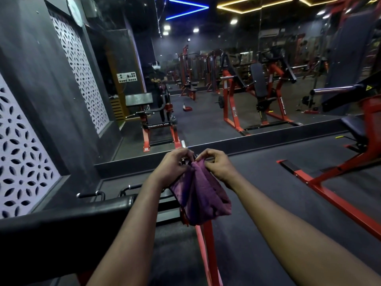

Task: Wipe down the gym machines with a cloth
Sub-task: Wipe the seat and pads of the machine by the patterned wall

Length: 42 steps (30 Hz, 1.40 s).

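Both hands are raised at the centre of the head view, close together and level with each other. The left hand [175, 166] has its fingers curled and pinches the upper left edge of the cloth [203, 199]. The right hand [216, 165] is also curled, and its thumb and fingers pinch the upper right edge. The fingertips of the two hands are nearly touching at the top of the cloth.

The cloth is purple and hangs in loose vertical folds between the forearms. It is held clear of the floor [257, 203], and its lower edge hangs in front of a red beam [209, 254] of the nearest machine. Whether cloth and beam are in contact cannot be determined.

A black padded bar [61, 223] runs across the lower left, just beside the left forearm. Two chrome handles [92, 195] sit behind it. A second machine with a red frame [329, 195] stands on the floor to the right, well apart from the hands.

A wall mirror [206, 89] fills the area ahead (the red and black machines seen in it are reflections). A perforated white panel [20, 162] is fitted to the dark wall on the left.
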Tool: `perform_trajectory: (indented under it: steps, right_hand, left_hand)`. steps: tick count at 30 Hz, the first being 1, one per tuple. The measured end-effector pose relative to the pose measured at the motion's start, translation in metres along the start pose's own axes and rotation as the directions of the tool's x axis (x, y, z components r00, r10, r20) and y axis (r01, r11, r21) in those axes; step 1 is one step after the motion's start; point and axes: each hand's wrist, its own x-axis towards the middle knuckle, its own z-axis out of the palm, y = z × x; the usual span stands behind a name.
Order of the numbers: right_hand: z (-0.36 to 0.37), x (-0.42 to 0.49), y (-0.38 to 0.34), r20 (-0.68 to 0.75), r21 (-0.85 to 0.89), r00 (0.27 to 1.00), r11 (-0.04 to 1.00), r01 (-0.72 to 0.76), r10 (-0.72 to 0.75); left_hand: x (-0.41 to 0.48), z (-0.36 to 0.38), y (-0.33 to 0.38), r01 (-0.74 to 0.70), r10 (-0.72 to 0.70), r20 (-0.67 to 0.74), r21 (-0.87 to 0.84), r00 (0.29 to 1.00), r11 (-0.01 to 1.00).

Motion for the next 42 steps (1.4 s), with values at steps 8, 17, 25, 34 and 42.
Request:
perform_trajectory:
  steps: [8,17,25,34,42]
  right_hand:
    - [-0.004,0.004,0.003,-0.084,0.011,0.996,0.999,-0.041,0.042]
    - [-0.025,-0.031,0.040,0.303,-0.606,0.874,0.784,-0.132,0.381]
    - [-0.037,-0.012,0.012,0.072,-0.189,0.991,0.977,-0.095,0.111]
    - [-0.022,-0.002,0.015,-0.098,0.085,0.978,0.981,-0.177,0.185]
    - [-0.030,0.003,0.015,-0.092,0.047,0.985,0.989,-0.141,0.145]
  left_hand:
    - [0.000,0.006,-0.006,0.090,-0.091,0.046,0.015,0.995,0.996]
    - [-0.010,-0.005,-0.020,0.144,-0.135,-0.257,0.015,0.957,0.990]
    - [-0.041,0.004,-0.040,0.229,-0.243,-0.557,-0.095,0.794,0.969]
    - [-0.028,0.004,-0.041,0.348,-0.364,-0.466,-0.124,0.806,0.929]
    - [-0.022,-0.007,-0.042,0.289,-0.311,-0.415,-0.118,0.855,0.950]
